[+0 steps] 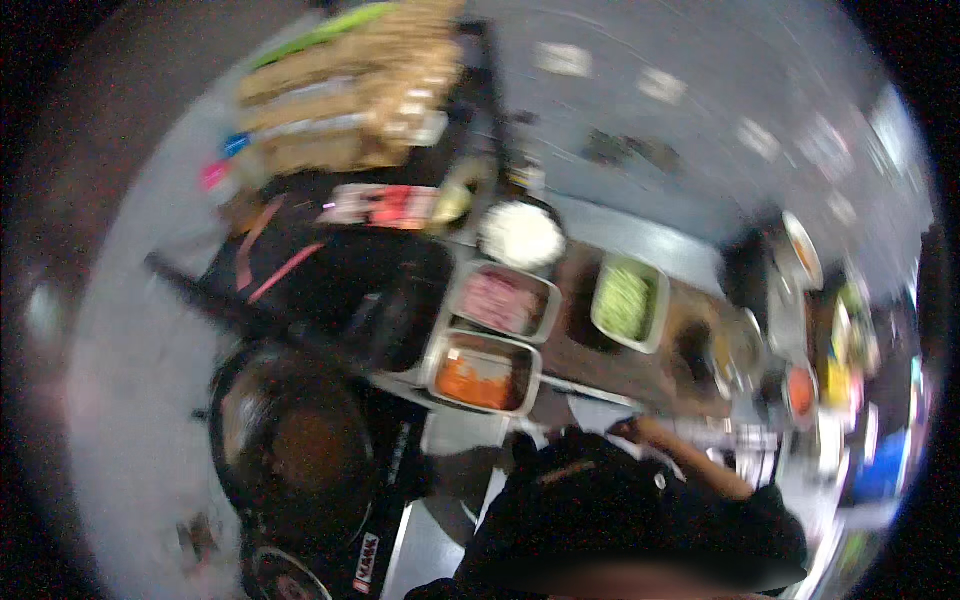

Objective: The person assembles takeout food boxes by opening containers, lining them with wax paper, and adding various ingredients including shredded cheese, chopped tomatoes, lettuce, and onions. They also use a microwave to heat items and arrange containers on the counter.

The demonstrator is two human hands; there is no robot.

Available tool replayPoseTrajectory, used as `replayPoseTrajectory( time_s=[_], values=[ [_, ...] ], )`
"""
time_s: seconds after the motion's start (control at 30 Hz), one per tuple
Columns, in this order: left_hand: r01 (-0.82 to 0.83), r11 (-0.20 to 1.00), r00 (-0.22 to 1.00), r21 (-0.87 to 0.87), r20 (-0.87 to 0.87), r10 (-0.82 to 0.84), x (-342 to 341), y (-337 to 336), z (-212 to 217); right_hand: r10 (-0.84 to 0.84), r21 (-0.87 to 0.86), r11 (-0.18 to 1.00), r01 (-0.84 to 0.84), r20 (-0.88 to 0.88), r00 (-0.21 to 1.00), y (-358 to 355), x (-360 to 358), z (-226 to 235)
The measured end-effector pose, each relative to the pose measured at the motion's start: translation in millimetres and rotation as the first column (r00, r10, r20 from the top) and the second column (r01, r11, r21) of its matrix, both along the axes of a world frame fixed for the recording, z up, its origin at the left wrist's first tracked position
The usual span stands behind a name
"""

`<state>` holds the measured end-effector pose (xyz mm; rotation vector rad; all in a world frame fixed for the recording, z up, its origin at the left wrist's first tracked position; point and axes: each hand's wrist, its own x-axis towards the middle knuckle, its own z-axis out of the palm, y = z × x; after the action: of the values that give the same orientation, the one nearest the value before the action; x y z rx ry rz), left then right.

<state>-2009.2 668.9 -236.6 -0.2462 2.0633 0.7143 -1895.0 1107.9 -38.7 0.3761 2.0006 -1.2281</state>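
My right forearm comes out of a black sleeve, and my right hand (632, 430) is at the near edge of the counter, in front of a brown board (580, 352). Motion blur smears its fingers, so what they hold, if anything, does not show. My left hand is not visible; black clothing covers the area near my body. Closest on the left stands a metal tray (522, 398) with orange chopped pieces (472, 380). Behind it is another tray (548, 325) of pinkish pieces (497, 300). A tray (655, 335) of shredded green vegetable (625, 300) rests on the board.
A large dark wok (300, 440) sits at the left on a black stove. A round bowl of white food (520, 235) stands behind the trays. Cardboard cartons (350, 90) are stacked at the far left. On the right are a red-filled bowl (800, 390) and a blue container (885, 462).
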Motion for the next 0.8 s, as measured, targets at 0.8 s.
replayPoseTrajectory(
  time_s=[0.8],
  values=[
    [0.873, 0.378, 0.478, 0.31, -0.379, -0.793, 149.6, 335.6, -4.0, -0.856, 0.548, 0.227, 0.805, -0.283, 0.434, 134.0, 466.0, -47.0]
  ],
)
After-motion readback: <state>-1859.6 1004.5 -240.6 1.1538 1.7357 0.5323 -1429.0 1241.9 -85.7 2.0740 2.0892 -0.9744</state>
